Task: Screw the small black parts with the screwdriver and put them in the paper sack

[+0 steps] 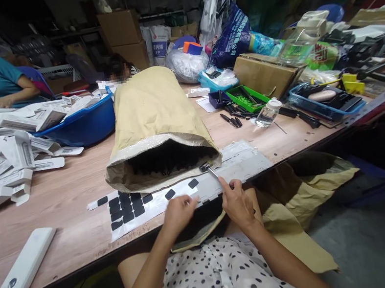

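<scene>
In my right hand [238, 201] is a small tool with a thin silver handle [214, 173] and a short black head, pointing at the lower lip of a brown paper sack [157, 103]. The sack lies on its side, mouth toward me; dark pieces sit inside but are hard to make out. My left hand [180, 213] has its fingertips pinched together, and whether anything is between them is hidden. It hovers by the right end of a white backing sheet [156, 214] bearing several black rounded-square stickers [127, 215]. A grey strip [235, 166] lies under the tool.
White boxes [17, 150] pile up at left beside a blue basin [81, 126]. A white power bank-like block [28, 259] lies near the front edge. To the right are a green tray [247, 98], a clear bottle [268, 112] and a blue tray [327, 103]. Other people sit around.
</scene>
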Available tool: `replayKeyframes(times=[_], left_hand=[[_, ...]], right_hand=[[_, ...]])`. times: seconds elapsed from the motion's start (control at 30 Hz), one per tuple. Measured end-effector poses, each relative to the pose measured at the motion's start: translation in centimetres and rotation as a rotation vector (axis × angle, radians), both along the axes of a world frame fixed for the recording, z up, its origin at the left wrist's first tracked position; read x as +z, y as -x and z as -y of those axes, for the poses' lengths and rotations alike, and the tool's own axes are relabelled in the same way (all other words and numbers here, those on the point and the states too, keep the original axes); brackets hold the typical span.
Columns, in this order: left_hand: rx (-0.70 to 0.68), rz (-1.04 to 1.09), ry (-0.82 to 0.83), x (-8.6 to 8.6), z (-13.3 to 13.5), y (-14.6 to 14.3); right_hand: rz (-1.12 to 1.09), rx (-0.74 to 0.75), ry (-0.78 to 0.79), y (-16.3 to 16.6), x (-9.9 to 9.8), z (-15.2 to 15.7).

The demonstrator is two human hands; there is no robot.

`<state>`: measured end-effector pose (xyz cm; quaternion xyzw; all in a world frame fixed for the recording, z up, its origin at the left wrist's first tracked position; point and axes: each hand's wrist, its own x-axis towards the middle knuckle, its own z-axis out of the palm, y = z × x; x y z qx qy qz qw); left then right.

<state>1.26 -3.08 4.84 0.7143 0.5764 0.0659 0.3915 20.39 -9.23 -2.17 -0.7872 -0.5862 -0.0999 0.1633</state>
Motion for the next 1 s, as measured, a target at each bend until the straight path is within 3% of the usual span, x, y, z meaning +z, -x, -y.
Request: replayKeyframes(times=[0.1,0.17,0.3,0.5,0.57,0.63,0.7,0.77,1.0], left_hand=[[0.384,-0.19,-0.243,2.0,-5.1,-0.4],[0.509,-0.278,-0.273,2.5,-8.1,-0.6],[0.524,-0.332,-0.262,1.8,-11.1,-0.7],[0.562,-0.314,-0.358,-0.4,-10.5,1.2],[0.501,-0.239,-0.49,-1.3,-9.2,2.0],[0.335,-0.095,-0.613,-2.4,-7.5,2.6],[0.14,0.033,-0.615,-3.6,-5.8,2.7],[0.035,0.076,-0.544,-4.5,-4.4,2.4],[0.009,0.091,-0.561,-5.5,-4.0,1.1]], right_hand=[[-0.015,-0.003,-0.012,0.0,-0.2,-0.1],[-0.027,0.004,-0.017,0.0,-0.3,-0.1],[-0.042,0.018,-0.018,0.1,0.0,-0.2],[-0.079,0.001,0.022,0.3,0.4,-0.3],[-0.085,-0.003,0.021,0.3,0.5,-0.3],[-0.094,-0.001,0.018,0.3,0.5,-0.3],[-0.117,0.004,0.019,0.3,0.6,-0.2],[-0.166,0.007,0.026,0.2,0.6,-0.3],[-0.551,0.041,-0.08,-1.8,0.4,-0.6]])
